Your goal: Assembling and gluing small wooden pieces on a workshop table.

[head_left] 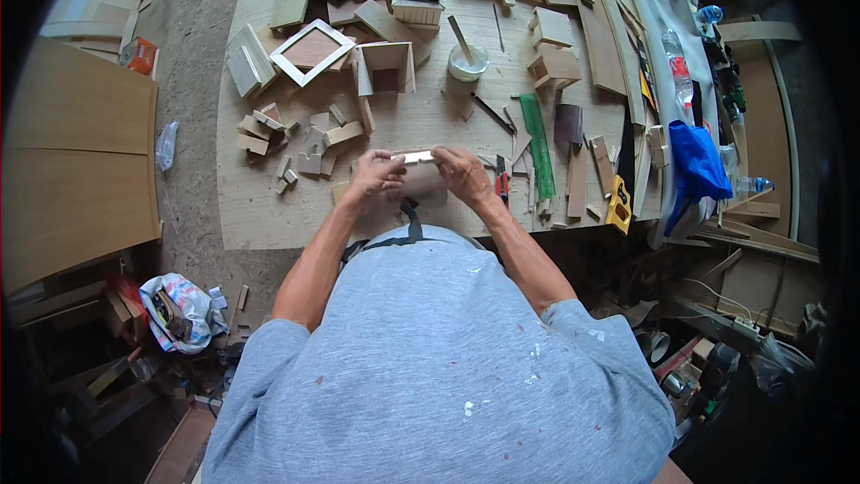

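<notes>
Two hands share one small pale strip (418,158): your left hand (376,174) has its fingertips narrowed onto the left end, and your right hand (463,177) pinches the right end between thumb and fingers. The strip sits at the near edge of the counter (246,215), in front of your shirt, with a brownish flat piece (425,183) just below it; you cannot tell from this view whether the two touch. By its look it is wood, so expect it to be light and stiff, with little bend before it would split along the grain. Its faces are probably dry and grippy, though any wet glue would make them slick, and none can be made out at this size. Thin ends and corners are likely the weakest part, so take it by the long edges, a little in from each end, with light and even finger pressure rather than a twist. Keep your right wrist mindful of the red-and-black cutter (502,181) lying just to its right.
</notes>
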Demonstrator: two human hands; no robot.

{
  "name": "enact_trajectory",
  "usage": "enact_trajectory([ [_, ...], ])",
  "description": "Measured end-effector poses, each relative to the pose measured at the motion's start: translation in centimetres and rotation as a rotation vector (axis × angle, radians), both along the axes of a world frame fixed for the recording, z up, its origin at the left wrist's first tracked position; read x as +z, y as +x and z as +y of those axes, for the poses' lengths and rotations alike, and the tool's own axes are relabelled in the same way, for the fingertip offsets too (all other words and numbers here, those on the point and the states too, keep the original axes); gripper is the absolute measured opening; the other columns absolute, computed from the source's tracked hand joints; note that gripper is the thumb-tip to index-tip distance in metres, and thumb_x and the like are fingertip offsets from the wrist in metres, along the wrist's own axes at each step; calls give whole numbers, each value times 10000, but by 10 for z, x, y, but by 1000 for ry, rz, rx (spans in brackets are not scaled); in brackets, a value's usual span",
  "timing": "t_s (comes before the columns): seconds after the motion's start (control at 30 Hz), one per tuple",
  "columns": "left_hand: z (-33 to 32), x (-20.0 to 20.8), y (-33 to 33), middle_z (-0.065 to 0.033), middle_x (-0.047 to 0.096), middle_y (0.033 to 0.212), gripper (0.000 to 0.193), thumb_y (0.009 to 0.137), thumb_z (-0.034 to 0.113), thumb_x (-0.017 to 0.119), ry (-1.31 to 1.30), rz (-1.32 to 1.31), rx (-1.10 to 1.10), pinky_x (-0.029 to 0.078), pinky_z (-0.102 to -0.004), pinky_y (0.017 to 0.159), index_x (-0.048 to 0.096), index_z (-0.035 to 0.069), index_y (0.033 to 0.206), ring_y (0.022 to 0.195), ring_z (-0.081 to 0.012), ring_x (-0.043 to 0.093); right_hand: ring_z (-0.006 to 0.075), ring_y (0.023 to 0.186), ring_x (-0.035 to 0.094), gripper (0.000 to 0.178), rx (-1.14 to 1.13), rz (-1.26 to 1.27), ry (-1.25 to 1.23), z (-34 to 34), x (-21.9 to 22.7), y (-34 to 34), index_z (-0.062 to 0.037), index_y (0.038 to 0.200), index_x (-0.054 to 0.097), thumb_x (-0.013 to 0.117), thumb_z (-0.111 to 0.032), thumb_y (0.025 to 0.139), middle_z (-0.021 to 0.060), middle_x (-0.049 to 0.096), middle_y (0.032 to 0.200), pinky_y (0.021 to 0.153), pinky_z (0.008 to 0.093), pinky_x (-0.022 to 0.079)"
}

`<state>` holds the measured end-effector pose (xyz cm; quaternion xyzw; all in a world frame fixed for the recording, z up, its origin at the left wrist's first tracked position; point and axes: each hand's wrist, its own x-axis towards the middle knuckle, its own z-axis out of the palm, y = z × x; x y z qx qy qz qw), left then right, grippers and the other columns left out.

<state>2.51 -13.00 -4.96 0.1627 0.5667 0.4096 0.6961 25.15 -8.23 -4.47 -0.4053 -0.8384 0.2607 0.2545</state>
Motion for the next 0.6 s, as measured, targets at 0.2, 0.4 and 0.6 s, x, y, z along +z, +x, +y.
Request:
enact_trajectory([
  [0.2, 9, -12, -17, -158, 686, 1042, 342, 806, 80, 705, 634, 1058, -387, 554, -366, 789, 644, -22, 1126, 842, -305, 687, 342, 907, 616, 181, 67, -106, -48, 27, -4, 2, -73, 1017, 649, 624, -92, 838, 139, 665, 889, 813, 437, 505],
  [0.4, 17, -20, -17, -231, 668, 1110, 387, 778, 6, 576, 569, 936, -435, 521, -380, 908, 667, 42, 1153, 1012, -343, 668, 338, 950, 616, 203, 82, -143, -89, 28, -7, -2, -86, 1039, 652, 627, -87, 837, 123, 675, 937, 833, 434, 506],
  [0.6, 17, -24, -16, -225, 695, 971, 354, 771, 3, 539, 589, 977, -422, 543, -345, 811, 698, 37, 1086, 908, -311, 704, 335, 980, 614, 242, 75, -202, -142, 28, -7, -2, -93, 1077, 647, 628, -78, 836, 124, 675, 993, 844, 436, 508],
])
